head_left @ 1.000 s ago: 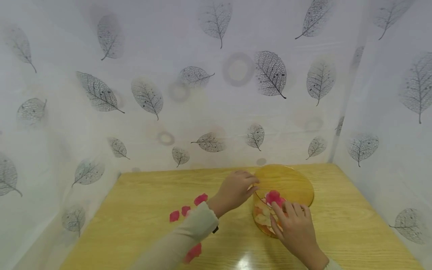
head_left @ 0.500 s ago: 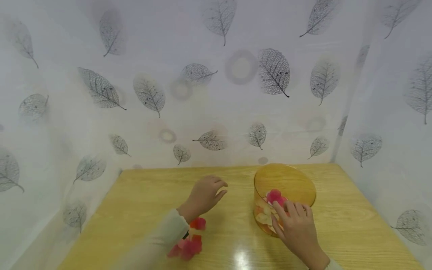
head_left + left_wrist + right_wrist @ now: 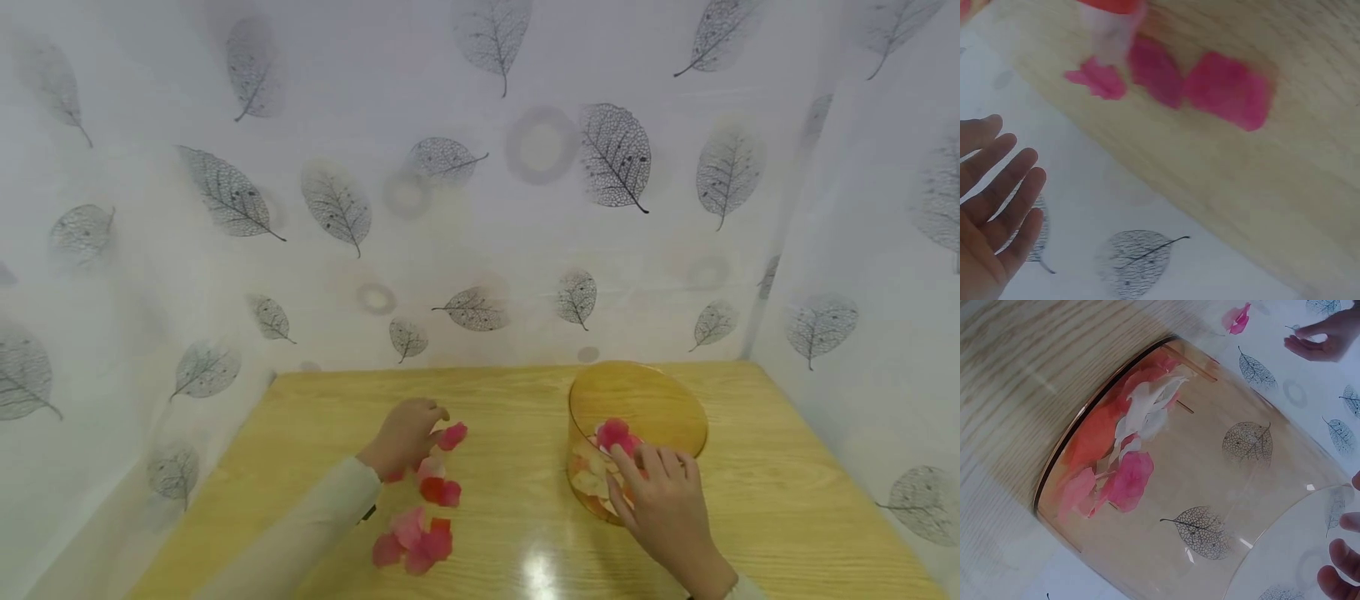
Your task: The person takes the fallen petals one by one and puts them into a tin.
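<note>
In the head view my left hand (image 3: 401,437) is low over the left part of the table, fingertips close to a pink petal (image 3: 452,436). The left wrist view shows its fingers (image 3: 1019,190) spread and relaxed, holding nothing, with pink petals (image 3: 1229,90) lying beyond. My right hand (image 3: 667,517) hovers at the near rim of a clear amber cylindrical container (image 3: 648,392), loosely bent fingers (image 3: 1338,584) over its opening. Pink, red and white petals (image 3: 1132,481) lie heaped at the container's bottom in the right wrist view.
More pink and red petals (image 3: 416,542) are scattered on the wooden table (image 3: 525,467), nearer the front. White sheets (image 3: 465,242) printed with leaves hang behind the table and along both sides.
My left hand has moved from the container's rim leftward to the loose petals, uncovering more of them in the head view. My right hand stays by the container.
</note>
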Demonstrator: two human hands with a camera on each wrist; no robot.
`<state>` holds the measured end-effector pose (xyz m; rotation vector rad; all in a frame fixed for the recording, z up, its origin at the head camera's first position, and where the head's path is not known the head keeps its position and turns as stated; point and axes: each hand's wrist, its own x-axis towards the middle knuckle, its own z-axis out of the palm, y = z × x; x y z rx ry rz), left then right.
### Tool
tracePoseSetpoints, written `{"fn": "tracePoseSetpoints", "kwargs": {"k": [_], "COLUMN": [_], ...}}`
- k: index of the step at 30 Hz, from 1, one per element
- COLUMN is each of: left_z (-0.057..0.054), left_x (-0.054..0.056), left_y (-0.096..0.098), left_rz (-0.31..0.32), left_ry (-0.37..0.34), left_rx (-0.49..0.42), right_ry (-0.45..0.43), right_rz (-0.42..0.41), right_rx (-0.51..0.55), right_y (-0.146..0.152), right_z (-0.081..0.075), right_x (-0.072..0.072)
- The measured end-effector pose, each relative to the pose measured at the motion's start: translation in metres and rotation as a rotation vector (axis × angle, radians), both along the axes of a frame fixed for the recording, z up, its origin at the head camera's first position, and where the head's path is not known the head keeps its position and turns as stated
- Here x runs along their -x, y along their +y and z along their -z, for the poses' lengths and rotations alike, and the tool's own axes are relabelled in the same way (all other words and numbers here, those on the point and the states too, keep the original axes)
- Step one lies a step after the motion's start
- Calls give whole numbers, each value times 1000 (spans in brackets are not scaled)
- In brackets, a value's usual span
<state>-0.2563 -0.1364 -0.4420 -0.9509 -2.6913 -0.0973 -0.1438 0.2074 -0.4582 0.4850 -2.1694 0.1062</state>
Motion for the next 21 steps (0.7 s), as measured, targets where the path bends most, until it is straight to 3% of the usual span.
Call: {"fn": "tracePoseSetpoints", "kwargs": {"k": [5,10,21], "left_z": [21,37,50], "left_x": [16,28,42], "left_y": [0,7,15], "left_rz": [-20,4,-71], "left_ry": [-110,-157,-282], "left_rx": [49,80,131], "right_ry": [5,15,4], "right_rz": [-4,-6,6], "right_rx": [0,-3,-11], "right_y": [1,1,1], "right_z": [0,0,-1], "right_x": [0,0,-1]}}
